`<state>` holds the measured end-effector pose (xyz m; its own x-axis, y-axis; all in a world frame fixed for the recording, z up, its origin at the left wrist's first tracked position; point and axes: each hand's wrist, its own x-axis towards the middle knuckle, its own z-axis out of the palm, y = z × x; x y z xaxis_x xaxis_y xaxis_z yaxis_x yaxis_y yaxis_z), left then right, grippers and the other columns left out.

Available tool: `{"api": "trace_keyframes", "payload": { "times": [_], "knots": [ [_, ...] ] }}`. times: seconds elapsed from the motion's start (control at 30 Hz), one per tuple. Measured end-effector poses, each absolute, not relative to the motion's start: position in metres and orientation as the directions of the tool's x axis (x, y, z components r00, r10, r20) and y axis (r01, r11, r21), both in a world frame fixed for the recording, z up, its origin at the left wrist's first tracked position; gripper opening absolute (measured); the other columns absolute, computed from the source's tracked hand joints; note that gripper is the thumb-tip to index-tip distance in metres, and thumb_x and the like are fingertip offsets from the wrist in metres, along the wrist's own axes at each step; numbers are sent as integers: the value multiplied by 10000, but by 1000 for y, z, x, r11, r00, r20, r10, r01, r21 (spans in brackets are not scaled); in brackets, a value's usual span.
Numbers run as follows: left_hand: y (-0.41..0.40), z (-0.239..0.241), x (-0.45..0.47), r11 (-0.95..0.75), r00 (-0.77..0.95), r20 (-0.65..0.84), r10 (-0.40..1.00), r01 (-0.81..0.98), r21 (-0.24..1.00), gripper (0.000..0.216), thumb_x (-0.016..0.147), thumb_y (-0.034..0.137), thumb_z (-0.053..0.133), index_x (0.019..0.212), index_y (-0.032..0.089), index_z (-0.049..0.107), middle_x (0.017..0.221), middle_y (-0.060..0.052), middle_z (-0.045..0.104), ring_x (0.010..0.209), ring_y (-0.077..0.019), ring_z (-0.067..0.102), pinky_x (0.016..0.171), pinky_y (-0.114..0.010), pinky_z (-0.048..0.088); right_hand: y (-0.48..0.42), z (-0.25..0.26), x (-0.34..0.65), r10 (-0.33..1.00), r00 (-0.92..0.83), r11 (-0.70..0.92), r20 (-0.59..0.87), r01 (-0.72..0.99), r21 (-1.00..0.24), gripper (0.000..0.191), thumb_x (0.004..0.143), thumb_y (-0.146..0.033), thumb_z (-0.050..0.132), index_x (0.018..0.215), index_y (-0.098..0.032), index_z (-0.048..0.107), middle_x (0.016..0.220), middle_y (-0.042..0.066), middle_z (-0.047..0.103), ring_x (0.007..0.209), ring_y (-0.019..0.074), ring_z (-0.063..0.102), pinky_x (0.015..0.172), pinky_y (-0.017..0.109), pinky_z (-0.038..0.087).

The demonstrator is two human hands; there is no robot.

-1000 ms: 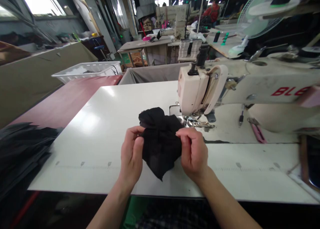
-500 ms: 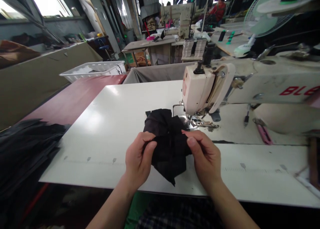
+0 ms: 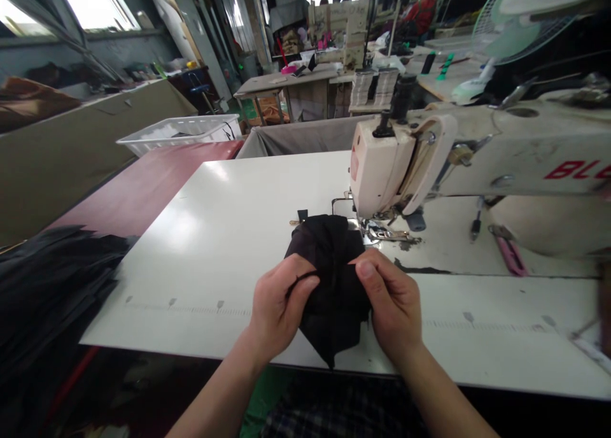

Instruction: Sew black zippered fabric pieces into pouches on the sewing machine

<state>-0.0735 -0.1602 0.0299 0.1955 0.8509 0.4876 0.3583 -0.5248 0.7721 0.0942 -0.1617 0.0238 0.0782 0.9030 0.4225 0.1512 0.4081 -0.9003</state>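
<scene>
A bunched piece of black fabric (image 3: 334, 298) lies over the white table in front of the sewing machine (image 3: 382, 170). My left hand (image 3: 281, 304) pinches its left side between thumb and forefinger. On the right, my right hand (image 3: 391, 298) grips the opposite edge in the same way. A small dark tab with a metal-looking piece (image 3: 301, 216) sticks out past the fabric's far left edge. The presser foot (image 3: 382, 233) is just beyond the cloth, to the right. Folds hide most of the fabric's underside.
A heap of black fabric (image 3: 57, 291) lies at the left of the white tabletop (image 3: 191, 234). Pink-handled snips (image 3: 510, 252) rest by the machine. Behind stand a white plastic basket (image 3: 179, 132) and a fan (image 3: 520, 21). A person in red (image 3: 424, 11) is far back.
My left hand has moved slightly right, closer to my right hand. The fabric has bunched up between them, and the tab at its far edge now shows more clearly.
</scene>
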Motion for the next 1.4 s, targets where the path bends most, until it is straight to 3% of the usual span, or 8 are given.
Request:
{"api": "trace_keyframes", "payload": {
  "times": [0.17,0.37,0.5,0.73,0.87,1.03,1.27,1.4],
  "knots": [
    [-160,34,-66,-363,84,354,932,214,907,413,985,381,374,625,181,340,583,33,319,515,-92,307,487,-240,285,-158,32,95,876,31,471,482,163,-867,225,925,-269,502,741,-204,614,625,-32,521,556,108,492,519,243,380],
    [-159,36,-68,-445,150,419,895,263,856,317,977,360,403,792,179,587,685,-5,552,574,-107,452,536,-241,362,-154,31,102,920,-10,389,391,135,-911,84,791,-275,687,728,-220,689,618,-41,627,555,111,564,525,225,441],
    [-160,38,-70,-451,183,413,892,307,838,222,955,281,466,810,190,607,695,9,592,562,-93,482,533,-220,377,-156,29,107,938,-27,348,347,79,-934,76,774,-290,707,729,-228,709,635,-30,647,583,127,586,542,236,467],
    [-164,34,-67,-488,144,469,871,351,799,177,940,233,493,801,186,592,656,21,539,551,-86,454,515,-210,351,-160,36,108,953,-78,300,293,116,-947,60,780,-288,713,770,-237,742,686,-22,696,616,126,624,575,224,495],
    [-168,33,-70,-390,190,347,918,280,877,287,969,311,430,739,167,524,629,28,425,543,-84,368,503,-213,308,-161,36,110,955,-79,294,287,111,-949,63,774,-288,722,753,-233,744,653,-30,679,594,113,607,563,211,482],
    [-173,33,-77,-285,184,233,955,352,891,285,968,332,425,751,169,512,656,14,453,602,-109,408,549,-225,326,-160,30,111,970,-134,215,202,86,-973,70,779,-302,719,796,-243,754,717,-29,701,663,119,631,627,215,495],
    [-169,21,-71,-425,246,346,905,530,734,244,972,261,362,849,177,555,805,-31,583,826,-166,554,780,-278,431,-159,25,118,930,-99,368,355,254,-895,56,824,-269,675,817,-227,712,711,-35,696,635,106,632,598,193,471],
    [-173,52,-83,-416,248,362,899,745,522,247,958,265,379,844,204,589,716,-2,609,611,-131,566,557,-236,414,-167,13,102,858,-140,500,495,451,-739,78,888,-234,565,837,-196,611,670,-10,647,554,122,590,523,221,414]
  ]
}}
